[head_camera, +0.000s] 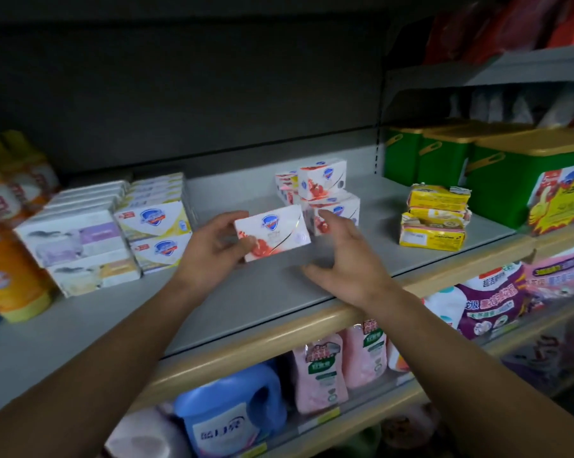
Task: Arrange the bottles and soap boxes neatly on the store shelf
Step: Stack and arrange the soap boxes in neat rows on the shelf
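Observation:
My left hand (213,246) grips a white soap box with a red pattern (274,234) by its left end, holding it tilted just above the grey shelf (262,295). My right hand (348,259) hovers open to the right of that box, fingers spread, holding nothing. Behind it stands a loose pile of matching red-and-white soap boxes (325,190). White and yellow soap boxes (155,226) and lilac-labelled boxes (74,239) are stacked in rows at the left. Orange bottles (8,252) stand at the far left.
A stack of yellow wrapped soap bars (436,218) sits at the right of the shelf, beside green tubs with yellow lids (497,173). Below the beige shelf edge (279,338) stand pink refill pouches (322,371), a blue jug (229,408) and purple packs (490,302).

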### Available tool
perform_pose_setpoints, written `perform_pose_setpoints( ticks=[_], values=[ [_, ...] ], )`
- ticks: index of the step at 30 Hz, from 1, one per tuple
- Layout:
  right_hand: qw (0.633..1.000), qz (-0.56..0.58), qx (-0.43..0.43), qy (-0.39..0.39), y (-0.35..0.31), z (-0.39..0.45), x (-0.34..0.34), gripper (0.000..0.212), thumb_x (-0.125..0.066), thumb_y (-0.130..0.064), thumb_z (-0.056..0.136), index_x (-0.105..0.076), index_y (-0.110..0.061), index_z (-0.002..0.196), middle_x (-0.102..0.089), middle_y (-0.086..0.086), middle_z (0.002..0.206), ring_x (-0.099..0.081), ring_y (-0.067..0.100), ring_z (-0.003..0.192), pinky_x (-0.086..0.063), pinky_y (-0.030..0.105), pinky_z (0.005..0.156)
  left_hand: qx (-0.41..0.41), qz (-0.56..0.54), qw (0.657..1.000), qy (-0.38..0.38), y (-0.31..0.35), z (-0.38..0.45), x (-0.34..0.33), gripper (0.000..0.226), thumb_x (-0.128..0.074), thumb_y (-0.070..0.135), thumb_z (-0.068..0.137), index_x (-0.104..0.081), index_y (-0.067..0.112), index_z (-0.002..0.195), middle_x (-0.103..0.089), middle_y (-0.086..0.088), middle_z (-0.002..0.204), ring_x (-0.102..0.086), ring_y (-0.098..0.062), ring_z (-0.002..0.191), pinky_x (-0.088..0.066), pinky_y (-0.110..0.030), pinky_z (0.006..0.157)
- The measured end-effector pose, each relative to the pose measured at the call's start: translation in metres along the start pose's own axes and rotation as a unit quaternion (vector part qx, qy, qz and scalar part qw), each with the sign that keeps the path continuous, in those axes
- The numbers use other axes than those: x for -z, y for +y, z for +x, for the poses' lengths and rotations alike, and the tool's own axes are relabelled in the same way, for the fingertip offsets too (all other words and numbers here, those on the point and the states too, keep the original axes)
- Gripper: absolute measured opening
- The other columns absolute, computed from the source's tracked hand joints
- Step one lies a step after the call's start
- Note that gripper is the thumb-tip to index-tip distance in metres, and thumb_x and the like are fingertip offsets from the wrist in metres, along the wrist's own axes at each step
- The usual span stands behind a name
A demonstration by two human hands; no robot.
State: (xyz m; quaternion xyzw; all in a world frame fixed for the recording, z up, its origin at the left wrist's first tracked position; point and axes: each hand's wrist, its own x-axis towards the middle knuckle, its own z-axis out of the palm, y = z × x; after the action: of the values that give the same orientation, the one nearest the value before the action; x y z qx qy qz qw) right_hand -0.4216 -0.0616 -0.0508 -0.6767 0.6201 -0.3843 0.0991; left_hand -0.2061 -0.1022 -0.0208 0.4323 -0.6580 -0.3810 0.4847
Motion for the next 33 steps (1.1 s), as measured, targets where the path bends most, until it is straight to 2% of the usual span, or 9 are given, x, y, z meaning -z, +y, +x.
perform_pose_setpoints(
  ticks=[3, 8, 11, 13, 15, 19, 23, 28, 33],
  values=[
    [0.991, 0.085, 0.078, -0.066, -0.027, 0.007, -0.022, 0.091, -0.077, -0.022, 0.077, -0.024, -0.036, 0.150, -0.029, -0.009, 0.150, -0.034, 0.006, 0.134, -0.030, 0.017, 0.107, 0.068, -0.093, 0.993, -0.027, -0.014, -0.009, 0.030, 0.025, -0.059, 0.001, 0.092, -0.062, 0.003, 0.117, -0.071, -0.012, 0.096, -0.071, -0.014, 0.075, -0.060, -0.030, 0.061],
    [0.972, 0.214, 0.040, -0.093, -0.053, 0.020, -0.055, 0.047, -0.073, -0.013, 0.084, -0.059, -0.029, 0.126, -0.058, 0.001, 0.128, -0.063, 0.011, 0.104, -0.048, 0.023, 0.094, 0.160, -0.159, 0.974, 0.001, -0.031, -0.011, 0.062, 0.019, -0.059, 0.020, 0.094, -0.073, 0.010, 0.085, -0.071, -0.011, 0.079, -0.067, -0.024, 0.068, -0.061, -0.035, 0.058],
    [0.970, 0.236, -0.007, -0.062, -0.054, 0.023, -0.062, 0.013, -0.069, -0.033, 0.087, -0.070, -0.028, 0.100, -0.072, -0.002, 0.094, -0.067, 0.009, 0.079, -0.052, 0.026, 0.074, 0.194, -0.158, 0.968, 0.024, -0.031, -0.004, 0.064, 0.037, -0.057, 0.045, 0.092, -0.069, 0.012, 0.081, -0.063, -0.010, 0.061, -0.057, -0.019, 0.046, -0.046, -0.022, 0.041],
    [0.964, 0.256, -0.059, -0.034, -0.054, 0.024, -0.060, 0.034, -0.058, -0.053, 0.087, -0.071, -0.023, 0.080, -0.071, 0.000, 0.066, -0.064, 0.008, 0.057, -0.050, 0.021, 0.056, 0.202, -0.130, 0.971, 0.015, -0.029, -0.001, 0.062, 0.048, -0.053, 0.058, 0.090, -0.067, 0.013, 0.080, -0.058, -0.008, 0.053, -0.052, -0.018, 0.040, -0.039, -0.020, 0.038],
    [0.965, 0.245, -0.087, -0.032, -0.055, 0.024, -0.059, 0.045, -0.048, -0.067, 0.082, -0.072, -0.030, 0.072, -0.068, 0.001, 0.057, -0.062, 0.008, 0.049, -0.047, 0.017, 0.047, 0.202, -0.092, 0.975, 0.004, -0.029, -0.001, 0.059, 0.055, -0.050, 0.064, 0.088, -0.068, 0.012, 0.084, -0.057, -0.009, 0.050, -0.051, -0.018, 0.037, -0.036, -0.019, 0.037],
    [0.961, 0.251, -0.111, -0.019, -0.057, 0.024, -0.059, 0.043, -0.047, -0.066, 0.085, -0.070, -0.033, 0.075, -0.069, 0.005, 0.059, -0.063, 0.012, 0.049, -0.047, 0.020, 0.046, 0.200, -0.087, 0.976, -0.005, -0.030, -0.001, 0.059, 0.054, -0.049, 0.063, 0.089, -0.066, 0.011, 0.088, -0.057, -0.009, 0.049, -0.050, -0.019, 0.038, -0.036, -0.020, 0.038],
    [0.954, 0.292, -0.062, -0.014, -0.057, 0.021, -0.061, 0.009, -0.064, -0.030, 0.091, -0.068, -0.025, 0.098, -0.070, 0.002, 0.092, -0.066, 0.016, 0.056, -0.051, 0.025, 0.052, 0.185, -0.131, 0.974, -0.024, -0.031, -0.001, 0.063, 0.048, -0.050, 0.061, 0.089, -0.069, 0.017, 0.087, -0.066, -0.009, 0.063, -0.057, -0.019, 0.044, -0.043, -0.021, 0.042],
    [0.965, 0.262, -0.006, -0.014, -0.052, 0.017, -0.060, 0.046, -0.073, -0.012, 0.082, -0.060, -0.034, 0.119, -0.061, -0.022, 0.119, -0.061, -0.009, 0.083, -0.048, 0.009, 0.075, 0.134, -0.119, 0.983, -0.033, -0.033, -0.004, 0.063, 0.025, -0.063, 0.035, 0.091, -0.062, 0.016, 0.107, -0.067, -0.010, 0.084, -0.052, -0.016, 0.042, -0.035, -0.018, 0.038],
    [0.963, 0.271, -0.013, 0.009, -0.048, 0.022, -0.062, 0.037, -0.064, -0.016, 0.093, -0.056, -0.029, 0.126, -0.064, -0.012, 0.120, -0.057, -0.016, 0.099, -0.043, 0.005, 0.081, 0.045, -0.155, 0.985, -0.066, -0.033, -0.008, 0.066, 0.036, -0.063, 0.003, 0.090, -0.057, 0.018, 0.123, -0.072, -0.004, 0.094, -0.053, -0.016, 0.042, -0.044, -0.022, 0.040]
  ],
)
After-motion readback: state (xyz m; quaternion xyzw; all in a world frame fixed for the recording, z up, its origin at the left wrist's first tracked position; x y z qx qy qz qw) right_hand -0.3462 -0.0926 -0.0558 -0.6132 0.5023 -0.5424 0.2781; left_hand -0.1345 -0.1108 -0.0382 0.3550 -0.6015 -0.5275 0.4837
